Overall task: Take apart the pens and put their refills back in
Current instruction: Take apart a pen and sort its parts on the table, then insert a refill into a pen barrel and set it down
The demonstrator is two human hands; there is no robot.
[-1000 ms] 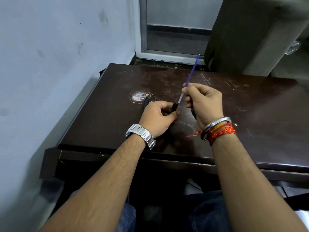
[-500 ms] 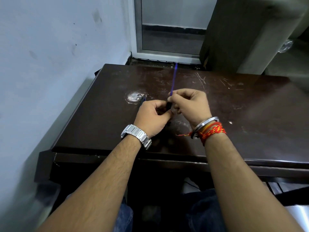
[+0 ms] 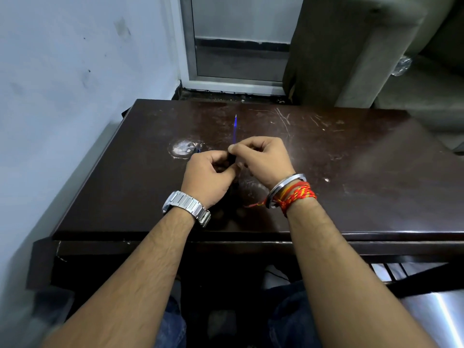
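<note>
Over the middle of the dark brown table my two hands meet. My left hand, with a steel watch on its wrist, is closed around a dark pen barrel; only the barrel's mouth shows between the fingers. My right hand pinches a thin blue refill that stands nearly upright, its lower end at the barrel's mouth and its top pointing away from me. A small blue pen part peeks out just behind my left hand.
A round pale worn patch marks the tabletop left of my hands. A white wall runs close along the table's left side. Behind the table are a metal-framed door and a dark cabinet.
The refill swung from a rightward tilt to nearly upright and has gone lower, with less of it showing above my fingers. My right hand closed in against my left hand.
</note>
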